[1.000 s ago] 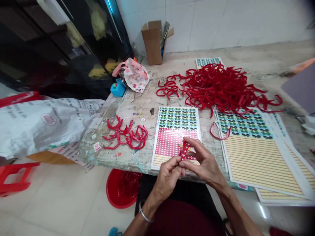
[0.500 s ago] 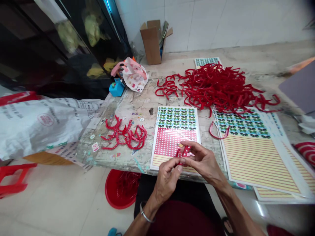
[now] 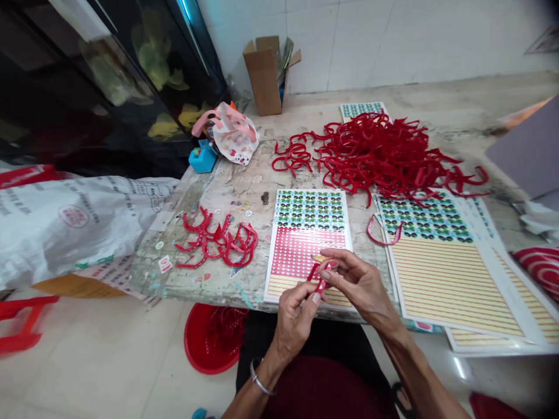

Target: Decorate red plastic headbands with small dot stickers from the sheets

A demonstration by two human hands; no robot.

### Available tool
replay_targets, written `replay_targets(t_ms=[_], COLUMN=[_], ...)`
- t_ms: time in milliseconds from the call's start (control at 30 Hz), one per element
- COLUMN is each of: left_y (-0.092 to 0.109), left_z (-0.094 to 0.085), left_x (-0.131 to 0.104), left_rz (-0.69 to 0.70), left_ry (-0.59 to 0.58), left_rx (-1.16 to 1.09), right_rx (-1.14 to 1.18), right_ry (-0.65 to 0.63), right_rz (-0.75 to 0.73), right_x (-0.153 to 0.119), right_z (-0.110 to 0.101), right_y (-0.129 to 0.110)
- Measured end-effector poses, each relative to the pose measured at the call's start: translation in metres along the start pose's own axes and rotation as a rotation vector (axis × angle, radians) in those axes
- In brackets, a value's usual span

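Note:
Over the front of a printed sticker sheet, both hands work at one curved red strip with pale marks along it. Thumb and forefinger of my left hand pinch its lower end. My right hand is closed around its upper part, fingertips pressed together. A small tan, pointed thing sticks out at my right fingertips; its kind is unclear. The sheet carries green-and-blue pictures at the back, a red dotted block in the middle and yellow striped rows in front, partly covered by my hands.
Left on the table lie several finished-looking red strips; a big heap of plain red strips is at the back right. More sticker sheets overlap at right, with a single strip beside them. A red basket stands below the table edge.
My right fingers have shifted slightly on the red strip, which now shows more upright between my hands. The whole view has slid a little, moving the scene slightly left.

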State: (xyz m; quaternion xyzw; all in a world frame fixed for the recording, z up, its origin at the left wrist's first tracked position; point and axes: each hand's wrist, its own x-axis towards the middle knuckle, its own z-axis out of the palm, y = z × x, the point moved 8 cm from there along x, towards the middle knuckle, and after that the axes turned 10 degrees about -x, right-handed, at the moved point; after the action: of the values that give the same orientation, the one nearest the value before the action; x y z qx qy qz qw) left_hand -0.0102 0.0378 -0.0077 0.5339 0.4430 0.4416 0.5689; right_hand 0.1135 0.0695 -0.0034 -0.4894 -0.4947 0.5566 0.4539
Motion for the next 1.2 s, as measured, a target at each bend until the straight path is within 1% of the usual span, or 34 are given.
replay_targets(t_ms=[133, 200, 267, 367, 433, 467, 533, 567, 600, 667, 700, 733, 767, 800, 833, 867, 900, 933, 1000, 1033, 1067, 1133, 1200], left_y=[-0.001, -0.001, 0.000, 0.002, 0.006, 0.009, 0.018, 0.022, 0.024, 0.029, 0.032, 0.032, 0.033, 0.034, 0.035, 0.036, 0.038, 0.040, 0.042, 0.039, 0.037, 0.027, 0.018], left_z=[-0.001, -0.001, 0.001, 0.006, -0.001, -0.010, -0.040, -0.058, -0.076, -0.113, -0.131, -0.146, -0.158, -0.167, -0.173, -0.175, -0.173, -0.168, -0.149, -0.136, -0.121, -0.091, -0.060], left_x=[0.000, 0.000, -0.001, -0.002, 0.000, 0.001, 0.007, 0.011, 0.017, 0.028, 0.033, 0.038, 0.042, 0.045, 0.045, 0.045, 0.043, 0.041, 0.036, 0.035, 0.034, 0.035, 0.036], left_rz=[-0.004, 0.003, 0.012, 0.022, 0.053, 0.084, 0.186, 0.240, 0.276, 0.365, 0.395, 0.395, 0.381, 0.360, 0.329, 0.305, 0.295, 0.298, 0.346, 0.358, 0.370, 0.318, 0.242], left_ry=[0.009, 0.012, 0.007, -0.022, -0.004, 0.029, 0.151, 0.199, 0.220, 0.288, 0.329, 0.360, 0.382, 0.418, 0.448, 0.477, 0.503, 0.514, 0.495, 0.445, 0.397, 0.269, 0.155], left_rx=[0.009, 0.016, 0.030, 0.086, 0.165, 0.219, 0.351, 0.430, 0.518, 0.704, 0.802, 0.896, 0.995, 1.084, 1.153, 1.194, 1.205, 1.185, 1.060, 0.970, 0.872, 0.674, 0.487], right_rx=[-0.005, -0.029, -0.059, -0.083, -0.096, -0.124, -0.276, -0.405, -0.562, -0.909, -1.071, -1.216, -1.334, -1.418, -1.470, -1.494, -1.501, -1.507, -1.459, -1.366, -1.210, -0.744, -0.282], right_ry=[-0.002, -0.003, 0.021, 0.071, 0.079, 0.088, 0.167, 0.238, 0.325, 0.490, 0.551, 0.592, 0.609, 0.599, 0.576, 0.549, 0.525, 0.510, 0.518, 0.534, 0.551, 0.555, 0.490], right_rz=[0.046, 0.041, 0.027, 0.050, 0.065, 0.056, -0.001, -0.044, -0.090, -0.166, -0.186, -0.189, -0.170, -0.151, -0.135, -0.126, -0.128, -0.135, -0.167, -0.178, -0.178, -0.133, -0.036], right_x=[-0.002, -0.001, 0.001, 0.004, 0.006, 0.007, 0.009, 0.009, 0.008, 0.007, 0.007, 0.009, 0.012, 0.016, 0.019, 0.023, 0.025, 0.026, 0.024, 0.021, 0.018, 0.014, 0.013], right_z=[-0.002, -0.003, -0.004, -0.005, -0.005, -0.008, -0.024, -0.037, -0.053, -0.084, -0.097, -0.109, -0.119, -0.126, -0.132, -0.135, -0.136, -0.136, -0.133, -0.132, -0.132, -0.131, -0.121], right_y=[0.001, 0.000, -0.001, 0.003, 0.007, 0.009, 0.008, 0.006, 0.003, -0.003, -0.005, -0.003, 0.000, 0.005, 0.010, 0.015, 0.018, 0.018, 0.012, 0.006, -0.001, -0.008, -0.006])
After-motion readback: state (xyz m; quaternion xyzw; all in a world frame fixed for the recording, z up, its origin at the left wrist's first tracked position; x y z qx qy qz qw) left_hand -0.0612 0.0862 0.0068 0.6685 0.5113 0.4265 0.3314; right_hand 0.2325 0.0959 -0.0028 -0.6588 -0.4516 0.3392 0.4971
